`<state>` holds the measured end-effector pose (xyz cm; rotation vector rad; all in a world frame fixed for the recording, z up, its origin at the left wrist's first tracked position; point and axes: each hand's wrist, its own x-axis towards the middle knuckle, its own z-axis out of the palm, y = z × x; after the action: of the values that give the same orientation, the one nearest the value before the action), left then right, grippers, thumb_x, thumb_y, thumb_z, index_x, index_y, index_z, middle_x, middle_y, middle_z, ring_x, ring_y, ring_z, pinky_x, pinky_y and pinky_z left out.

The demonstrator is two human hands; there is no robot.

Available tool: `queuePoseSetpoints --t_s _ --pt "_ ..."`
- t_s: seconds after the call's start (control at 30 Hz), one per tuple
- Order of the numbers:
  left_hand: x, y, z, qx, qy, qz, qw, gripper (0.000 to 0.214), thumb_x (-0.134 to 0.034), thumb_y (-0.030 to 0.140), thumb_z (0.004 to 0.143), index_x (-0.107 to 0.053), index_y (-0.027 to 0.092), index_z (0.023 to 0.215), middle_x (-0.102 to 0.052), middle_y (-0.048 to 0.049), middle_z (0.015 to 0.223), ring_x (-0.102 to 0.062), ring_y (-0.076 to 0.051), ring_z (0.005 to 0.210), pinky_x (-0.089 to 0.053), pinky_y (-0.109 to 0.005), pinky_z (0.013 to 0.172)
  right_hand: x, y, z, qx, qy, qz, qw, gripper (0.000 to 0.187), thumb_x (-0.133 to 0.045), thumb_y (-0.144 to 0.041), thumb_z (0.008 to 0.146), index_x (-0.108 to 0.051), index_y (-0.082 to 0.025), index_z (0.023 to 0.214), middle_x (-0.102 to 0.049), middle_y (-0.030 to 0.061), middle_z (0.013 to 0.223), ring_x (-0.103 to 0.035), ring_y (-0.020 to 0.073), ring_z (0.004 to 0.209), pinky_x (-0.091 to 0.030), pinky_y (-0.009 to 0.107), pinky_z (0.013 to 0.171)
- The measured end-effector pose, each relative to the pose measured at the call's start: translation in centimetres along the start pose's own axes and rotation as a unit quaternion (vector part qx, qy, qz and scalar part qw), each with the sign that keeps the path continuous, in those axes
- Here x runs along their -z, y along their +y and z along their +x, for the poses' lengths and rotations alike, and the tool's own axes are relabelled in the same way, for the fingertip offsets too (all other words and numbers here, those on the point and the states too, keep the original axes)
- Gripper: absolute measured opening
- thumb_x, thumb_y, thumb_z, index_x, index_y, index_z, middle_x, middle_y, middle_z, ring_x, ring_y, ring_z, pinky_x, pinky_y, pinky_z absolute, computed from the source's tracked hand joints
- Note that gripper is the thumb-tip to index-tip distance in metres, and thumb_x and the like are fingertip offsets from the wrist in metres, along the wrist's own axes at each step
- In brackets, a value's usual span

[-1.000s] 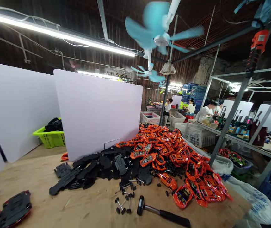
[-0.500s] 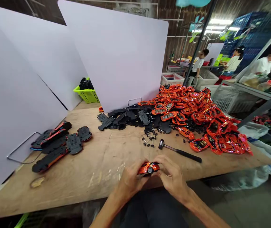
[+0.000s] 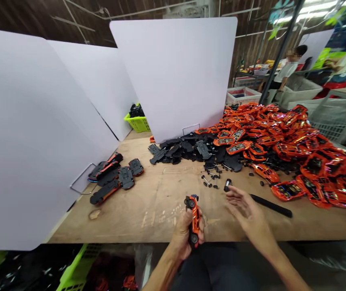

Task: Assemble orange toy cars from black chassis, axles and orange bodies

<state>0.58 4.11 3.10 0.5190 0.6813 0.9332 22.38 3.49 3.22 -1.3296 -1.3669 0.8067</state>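
An orange toy car (image 3: 195, 220) with black wheels stands on end in my left hand (image 3: 185, 234), fingers wrapped round its body near the table's front edge. My right hand (image 3: 248, 212) is apart from it, fingers stretched out and nothing seen in them. Beneath and behind that hand lies a hammer (image 3: 271, 205) with a black handle; its metal head (image 3: 227, 184) shows beyond the fingertips, and the middle of its shaft is hidden. Whether the hand touches the hammer I cannot tell. Several small wheel axles (image 3: 210, 180) lie just beyond the hammer head.
Orange car shells (image 3: 269, 137) form a big heap on the right. Black chassis plates (image 3: 187, 147) are piled at the back, before a white panel (image 3: 179, 76). Several assembled cars (image 3: 109, 180) lie upside down at left. A green basket (image 3: 138, 123) stands behind; people work at far right.
My right hand has let go of the toy car and moved right to the hammer. The left hand now holds the car alone, turned on end. The view has swung left.
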Motion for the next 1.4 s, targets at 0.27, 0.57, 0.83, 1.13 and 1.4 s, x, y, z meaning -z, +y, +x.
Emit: queuePoseSetpoints --t_s 0.27,0.57,0.83,1.13,1.4 --pt "1.4 1.6 0.9 0.033 0.051 -0.005 0.998 0.055 -0.061 0.071 0.089 -0.061 0.016 0.092 -0.045 0.0068 0.061 -0.032 -0.003 0.040 -0.025 -0.014 0.035 5.7 7.7 0.8 0.036 0.053 -0.254 0.965 0.051 -0.052 -0.068 0.094 -0.071 -0.025 0.115 -0.072 0.0119 0.123 -0.068 0.0336 0.114 -0.059 0.047 0.088" --pt "12.9 21.5 3.6 -0.249 0.516 0.675 0.465 0.048 -0.058 0.057 0.091 -0.064 0.014 0.111 -0.067 -0.0194 0.119 -0.062 -0.035 0.112 -0.048 -0.044 0.095 6.7 11.1 2.1 0.122 0.036 -0.306 0.943 0.048 -0.046 -0.066 0.098 -0.069 -0.029 0.117 -0.070 0.0100 0.119 -0.070 0.0332 0.109 -0.055 0.052 0.099" --pt "13.8 27.9 9.4 -0.314 0.541 0.649 0.433 0.045 -0.045 0.028 0.097 -0.051 0.001 0.133 -0.043 -0.0354 0.147 -0.037 -0.048 0.140 -0.027 -0.070 0.110 4.4 6.3 6.4 0.143 0.038 -0.289 0.946 0.032 -0.048 -0.047 0.104 -0.065 -0.026 0.121 -0.065 0.0110 0.123 -0.063 0.0303 0.117 -0.050 0.049 0.103" --pt "3.4 12.1 20.9 -0.331 0.186 0.725 0.574 0.037 -0.053 0.017 0.094 -0.058 0.017 0.131 -0.071 -0.0129 0.117 -0.069 -0.022 0.099 -0.055 -0.034 0.088 -6.5 1.4 23.6 0.001 0.021 -0.312 0.950 0.053 -0.071 -0.044 0.092 -0.062 -0.007 0.128 -0.063 0.0281 0.133 -0.053 0.0398 0.131 -0.041 0.053 0.108" --pt "0.5 13.1 20.4 -0.387 -0.024 0.728 0.565 0.083 -0.069 0.008 0.079 -0.044 0.025 0.156 -0.027 -0.0091 0.173 -0.019 -0.031 0.161 -0.021 -0.049 0.130 -4.1 -1.1 26.3 -0.036 -0.129 -0.201 0.970 0.043 -0.075 -0.056 0.081 -0.077 -0.015 0.092 -0.075 0.0037 0.083 -0.068 0.0202 0.077 -0.051 0.030 0.072"
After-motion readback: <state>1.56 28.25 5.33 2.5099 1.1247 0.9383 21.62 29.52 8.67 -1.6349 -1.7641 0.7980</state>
